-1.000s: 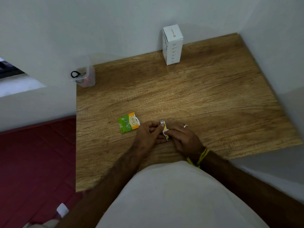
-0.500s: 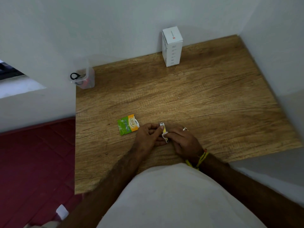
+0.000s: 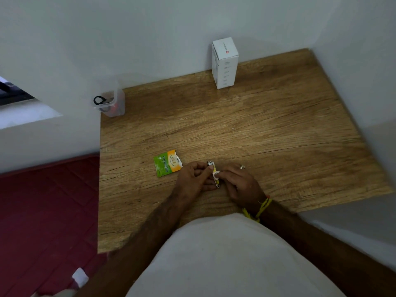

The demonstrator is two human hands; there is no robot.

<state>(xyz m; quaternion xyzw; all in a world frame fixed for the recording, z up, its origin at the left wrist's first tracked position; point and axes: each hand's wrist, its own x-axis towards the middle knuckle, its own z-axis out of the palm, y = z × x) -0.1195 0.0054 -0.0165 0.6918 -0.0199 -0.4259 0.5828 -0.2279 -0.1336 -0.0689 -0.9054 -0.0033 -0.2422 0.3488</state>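
Low over the near edge of the wooden table (image 3: 267,129), the left hand (image 3: 194,179) pinches a yellow-and-metal nail clipper (image 3: 216,179) between curled fingers. The right hand (image 3: 237,183) presses a small white pad (image 3: 216,173) against it, fingers closed round the pad. A torn green-orange sachet (image 3: 167,163) lies just beside the left hand, its lettering blurred. Far back stands a white box (image 3: 225,63) with a red logo, its print too small to read.

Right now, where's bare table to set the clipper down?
Widest bare patch: mid table, bordered by white box, clear container and green sachet. The right side up to the wall is bare too. Crowded near the front edge: left hand and right hand grip the nail clipper.
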